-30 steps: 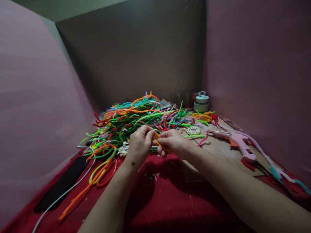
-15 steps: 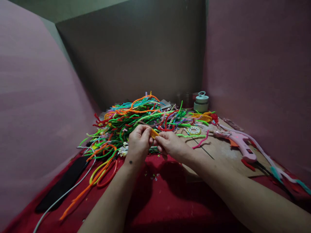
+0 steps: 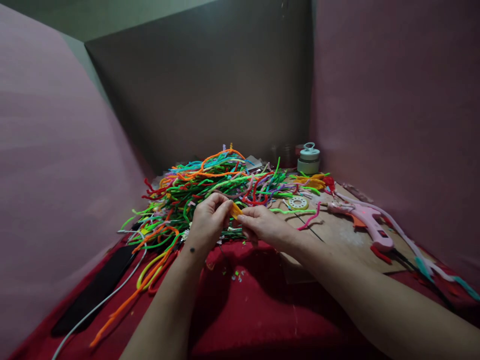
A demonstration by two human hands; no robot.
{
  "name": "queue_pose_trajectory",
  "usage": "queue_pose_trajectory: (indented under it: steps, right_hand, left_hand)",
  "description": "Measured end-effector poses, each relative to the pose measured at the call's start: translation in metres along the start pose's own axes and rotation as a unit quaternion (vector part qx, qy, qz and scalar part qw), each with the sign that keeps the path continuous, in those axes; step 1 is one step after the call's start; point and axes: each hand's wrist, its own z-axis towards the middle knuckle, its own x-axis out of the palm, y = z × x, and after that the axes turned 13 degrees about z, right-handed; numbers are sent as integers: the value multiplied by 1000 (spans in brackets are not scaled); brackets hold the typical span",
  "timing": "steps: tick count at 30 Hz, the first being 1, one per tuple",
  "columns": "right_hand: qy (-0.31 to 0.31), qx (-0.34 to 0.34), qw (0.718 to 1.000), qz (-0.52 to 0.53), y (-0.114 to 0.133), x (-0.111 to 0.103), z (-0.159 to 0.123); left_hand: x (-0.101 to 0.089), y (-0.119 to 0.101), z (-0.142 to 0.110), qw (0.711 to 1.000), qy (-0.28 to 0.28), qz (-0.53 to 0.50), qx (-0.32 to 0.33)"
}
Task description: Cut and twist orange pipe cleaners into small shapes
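Note:
Between my two hands is a short yellow-orange piece [image 3: 236, 210], which looks like folded pipe cleaner. The thumb and fingers of my left hand [image 3: 210, 217] pinch its left end. My right hand [image 3: 264, 222] grips the other end, fingers curled under. Both hands are held above the front of a large heap of coloured pipe cleaners [image 3: 202, 185]. White-tipped thin stems [image 3: 233, 233] lie partly hidden behind my hands and wrists.
A pink glue gun [image 3: 369, 222] lies on a brown board [image 3: 345, 245] at right, near a round yellow-rimmed disc [image 3: 298, 202] and a pale green jar [image 3: 309, 159]. At left are a black flat object [image 3: 93, 292] and a white cable [image 3: 112, 295] on red cloth [image 3: 240, 320].
My left hand has shifted slightly left and away from my right, so more of the yellow-orange piece shows between them. The view has also shifted a little.

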Motion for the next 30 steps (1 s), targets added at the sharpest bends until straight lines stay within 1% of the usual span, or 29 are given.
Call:
queue_pose_trajectory:
  steps: [3,5,7,9,10,12,15,17,19,20,22,24,25,26,27,28,30]
  right_hand:
    - [17,-18,1000,-9,-3,-2,2]
    - [19,-22,1000,-3,-3,-3,2]
    - [19,-18,999,18,-2,-2,2]
    - [21,-9,998,52,-1,-1,1]
    - [22,-4,997,71,0,0,0]
    - [28,6,994,109,2,1,-1]
    - [42,8,989,145,4,0,-3]
    - [49,2,988,148,4,0,-3]
    - [44,-3,990,137,3,0,-2]
    - [35,-3,991,128,2,1,-1]
    - [5,-9,996,87,0,2,-1]
    - [-34,-41,998,15,-3,5,-1]
    - [-51,-61,997,-18,-4,6,-1]
    - [-62,-76,994,-39,-5,7,-1]
    - [-65,-81,994,-41,-6,8,-1]
    - [-60,-76,995,-24,-6,8,-2]
    - [-31,-42,998,37,-5,8,-2]
  left_hand:
    - [3,1,-2,1000,-8,2,3]
    - [6,2,-3,999,-31,16,27]
    - [8,2,-4,997,-57,32,50]
    - [8,1,-5,997,-61,17,43]
    - [7,1,-5,998,-50,-5,27]
    - [4,0,-4,996,-1,-84,-14]
    - [-1,-1,-2,968,92,-221,-74]
    - [-2,0,-1,952,131,-257,-101]
    - [0,1,-2,954,141,-245,-103]
    - [3,2,-2,958,135,-235,-98]
    - [8,3,-3,968,99,-214,-86]
    - [12,3,-4,976,55,-191,-86]
    - [13,2,-5,978,43,-185,-91]
    - [13,2,-5,976,43,-187,-99]
    - [12,2,-5,972,54,-200,-111]
    - [11,2,-4,965,75,-218,-124]
    - [7,2,-3,954,112,-243,-139]
